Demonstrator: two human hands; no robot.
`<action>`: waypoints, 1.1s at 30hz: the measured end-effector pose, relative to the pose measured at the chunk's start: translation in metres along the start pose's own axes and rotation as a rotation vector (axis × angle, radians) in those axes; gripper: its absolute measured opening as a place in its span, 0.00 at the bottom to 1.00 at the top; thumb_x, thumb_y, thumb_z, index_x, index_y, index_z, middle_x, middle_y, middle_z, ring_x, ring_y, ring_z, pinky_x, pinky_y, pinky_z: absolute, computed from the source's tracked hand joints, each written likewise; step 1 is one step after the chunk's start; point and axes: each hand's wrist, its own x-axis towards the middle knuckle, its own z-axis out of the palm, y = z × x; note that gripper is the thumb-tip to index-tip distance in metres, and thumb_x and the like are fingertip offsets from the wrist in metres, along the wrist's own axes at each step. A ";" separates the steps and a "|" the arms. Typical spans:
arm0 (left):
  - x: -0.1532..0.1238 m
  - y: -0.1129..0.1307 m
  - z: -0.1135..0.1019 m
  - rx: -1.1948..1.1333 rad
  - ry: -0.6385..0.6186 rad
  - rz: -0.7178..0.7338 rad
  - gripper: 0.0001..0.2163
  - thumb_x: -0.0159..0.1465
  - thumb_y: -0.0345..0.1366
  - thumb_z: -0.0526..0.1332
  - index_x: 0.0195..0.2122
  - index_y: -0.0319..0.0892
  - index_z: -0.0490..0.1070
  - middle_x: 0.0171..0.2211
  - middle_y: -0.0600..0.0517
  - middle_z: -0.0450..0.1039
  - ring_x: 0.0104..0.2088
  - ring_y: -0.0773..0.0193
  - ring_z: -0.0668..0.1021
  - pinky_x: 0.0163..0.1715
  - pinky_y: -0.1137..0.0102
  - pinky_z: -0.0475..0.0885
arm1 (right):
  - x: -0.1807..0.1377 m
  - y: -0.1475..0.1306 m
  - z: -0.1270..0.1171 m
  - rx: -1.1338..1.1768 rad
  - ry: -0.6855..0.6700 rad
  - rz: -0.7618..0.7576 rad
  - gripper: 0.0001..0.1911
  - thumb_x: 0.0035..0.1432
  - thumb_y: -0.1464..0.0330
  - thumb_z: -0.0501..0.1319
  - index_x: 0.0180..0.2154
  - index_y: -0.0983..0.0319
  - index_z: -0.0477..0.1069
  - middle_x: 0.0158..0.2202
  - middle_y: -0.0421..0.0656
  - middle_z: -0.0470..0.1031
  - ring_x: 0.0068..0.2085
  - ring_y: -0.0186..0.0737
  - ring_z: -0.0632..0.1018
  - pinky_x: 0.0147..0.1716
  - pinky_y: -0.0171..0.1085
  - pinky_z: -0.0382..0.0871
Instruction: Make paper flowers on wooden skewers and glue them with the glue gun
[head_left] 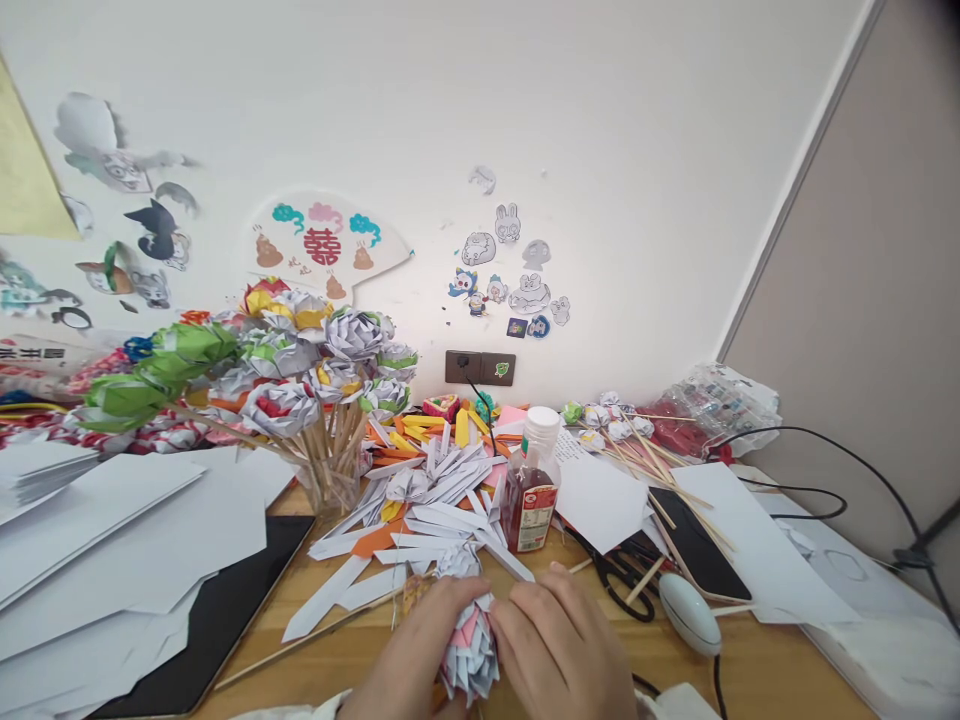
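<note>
Paper flower (469, 655), one, white and pink, at near edge of table (337, 665); long axis near-to-far, tip toward bottle (531, 490), one. Clasped from both sides by left hand (409, 655) and right hand (561, 640). Scissors (626, 578), one; mouse (690, 612), one.

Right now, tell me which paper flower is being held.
The pink-and-white flower, clasped between left hand and right hand; the other flowers stand on sticks in the clear jar.
</note>
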 end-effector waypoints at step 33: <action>0.000 0.001 -0.001 0.005 -0.060 -0.020 0.32 0.46 0.16 0.55 0.53 0.46 0.60 0.52 0.49 0.69 0.53 0.58 0.70 0.54 0.67 0.65 | -0.001 -0.001 0.001 0.011 -0.035 0.048 0.11 0.62 0.76 0.51 0.31 0.64 0.71 0.26 0.42 0.74 0.28 0.37 0.74 0.36 0.40 0.67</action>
